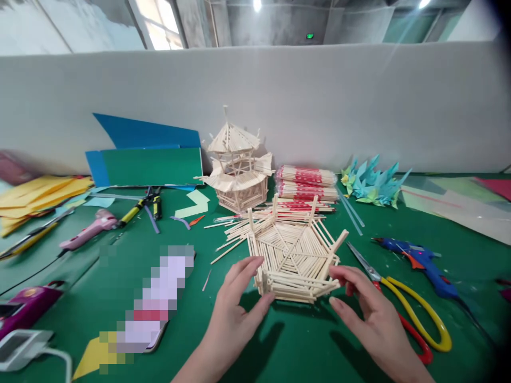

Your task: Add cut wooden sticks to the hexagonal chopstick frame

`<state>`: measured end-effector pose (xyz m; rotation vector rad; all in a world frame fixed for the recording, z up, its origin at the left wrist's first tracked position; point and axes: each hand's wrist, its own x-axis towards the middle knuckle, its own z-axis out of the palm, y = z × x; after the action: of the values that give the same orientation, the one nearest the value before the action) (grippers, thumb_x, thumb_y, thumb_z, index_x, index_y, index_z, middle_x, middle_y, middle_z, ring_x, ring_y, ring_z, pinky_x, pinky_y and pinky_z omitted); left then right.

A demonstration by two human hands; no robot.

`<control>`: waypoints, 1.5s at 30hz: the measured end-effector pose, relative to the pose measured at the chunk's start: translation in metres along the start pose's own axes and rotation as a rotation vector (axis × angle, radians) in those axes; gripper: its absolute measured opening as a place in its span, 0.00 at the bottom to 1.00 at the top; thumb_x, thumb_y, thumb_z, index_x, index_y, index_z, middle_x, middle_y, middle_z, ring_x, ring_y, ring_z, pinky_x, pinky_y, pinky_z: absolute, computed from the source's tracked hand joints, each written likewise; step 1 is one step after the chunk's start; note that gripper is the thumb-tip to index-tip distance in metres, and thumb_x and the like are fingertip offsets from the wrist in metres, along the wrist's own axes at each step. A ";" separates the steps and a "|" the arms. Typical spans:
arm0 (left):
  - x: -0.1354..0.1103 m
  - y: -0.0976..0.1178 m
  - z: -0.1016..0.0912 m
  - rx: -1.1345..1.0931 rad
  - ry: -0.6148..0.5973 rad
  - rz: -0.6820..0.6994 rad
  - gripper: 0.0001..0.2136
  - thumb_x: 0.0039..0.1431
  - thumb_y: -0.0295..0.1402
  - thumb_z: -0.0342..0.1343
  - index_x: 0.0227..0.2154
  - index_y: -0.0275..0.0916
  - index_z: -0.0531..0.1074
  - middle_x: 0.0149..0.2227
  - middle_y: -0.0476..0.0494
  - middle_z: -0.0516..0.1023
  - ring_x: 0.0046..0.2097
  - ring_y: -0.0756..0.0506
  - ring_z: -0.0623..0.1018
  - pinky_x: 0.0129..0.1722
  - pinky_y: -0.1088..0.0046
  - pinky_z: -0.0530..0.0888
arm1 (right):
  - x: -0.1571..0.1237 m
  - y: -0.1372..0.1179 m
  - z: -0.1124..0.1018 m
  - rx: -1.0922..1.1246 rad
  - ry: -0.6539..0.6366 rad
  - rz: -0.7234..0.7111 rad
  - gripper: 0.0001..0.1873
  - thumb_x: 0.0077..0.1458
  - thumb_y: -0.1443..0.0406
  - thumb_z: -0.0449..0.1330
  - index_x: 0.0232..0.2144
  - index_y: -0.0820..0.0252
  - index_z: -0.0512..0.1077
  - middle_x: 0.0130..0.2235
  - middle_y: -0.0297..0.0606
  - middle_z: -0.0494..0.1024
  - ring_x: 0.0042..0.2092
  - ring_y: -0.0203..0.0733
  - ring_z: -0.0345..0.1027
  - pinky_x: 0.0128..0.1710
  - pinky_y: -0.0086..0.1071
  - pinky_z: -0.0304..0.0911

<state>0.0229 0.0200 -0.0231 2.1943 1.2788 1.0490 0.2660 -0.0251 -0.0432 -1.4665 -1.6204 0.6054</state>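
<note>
A six-sided frame [288, 252] of thin wooden sticks, with a web-like stick floor and short upright posts at its corners, lies in front of me. My left hand [243, 298] grips its near left corner, thumb on the front rail and fingers at the post. At the near right corner is my right hand [365, 308], thumb and fingers apart; its fingertips reach the corner, though I cannot tell how firmly they touch. Behind the frame stands a tiered stick pavilion [239, 178] with a pointed roof. Loose sticks [235, 239] fan out to the frame's left.
Scissors [383, 279] and a blue glue gun [427, 266] lie at right. Wrapped stick bundles [305, 183] and blue folded paper [377, 183] are behind. A pink glue gun [90, 231], pliers [146, 207] and a blurred phone [159, 303] lie at left on the green tabletop [303, 351].
</note>
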 end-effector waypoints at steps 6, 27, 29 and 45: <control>0.007 0.004 0.002 -0.096 0.049 -0.011 0.14 0.55 0.27 0.54 0.45 0.41 0.66 0.41 0.43 0.74 0.41 0.47 0.74 0.40 0.70 0.73 | 0.005 -0.004 0.004 0.039 0.051 -0.055 0.15 0.55 0.62 0.56 0.46 0.48 0.64 0.47 0.36 0.64 0.42 0.38 0.61 0.38 0.26 0.62; 0.032 -0.003 -0.003 0.100 -0.002 0.387 0.14 0.56 0.23 0.51 0.46 0.39 0.64 0.31 0.45 0.77 0.31 0.47 0.74 0.33 0.71 0.70 | 0.021 -0.030 0.001 0.172 -0.012 -0.014 0.07 0.53 0.66 0.57 0.37 0.54 0.69 0.43 0.39 0.64 0.47 0.41 0.62 0.46 0.32 0.60; 0.033 -0.003 -0.004 0.103 -0.007 0.392 0.15 0.56 0.22 0.50 0.46 0.39 0.64 0.30 0.45 0.77 0.31 0.47 0.74 0.32 0.71 0.70 | 0.022 -0.032 0.001 0.177 -0.012 -0.013 0.04 0.54 0.66 0.57 0.35 0.54 0.69 0.42 0.38 0.64 0.46 0.41 0.62 0.46 0.32 0.60; 0.031 -0.003 -0.003 0.053 -0.001 0.398 0.15 0.54 0.20 0.51 0.44 0.37 0.65 0.29 0.44 0.76 0.30 0.47 0.74 0.32 0.69 0.69 | 0.023 -0.031 0.005 0.161 -0.010 -0.006 0.03 0.54 0.67 0.56 0.31 0.55 0.69 0.41 0.39 0.64 0.45 0.41 0.63 0.44 0.31 0.60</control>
<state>0.0277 0.0480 -0.0107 2.5550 0.8942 1.1639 0.2454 -0.0079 -0.0143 -1.3423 -1.5459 0.7235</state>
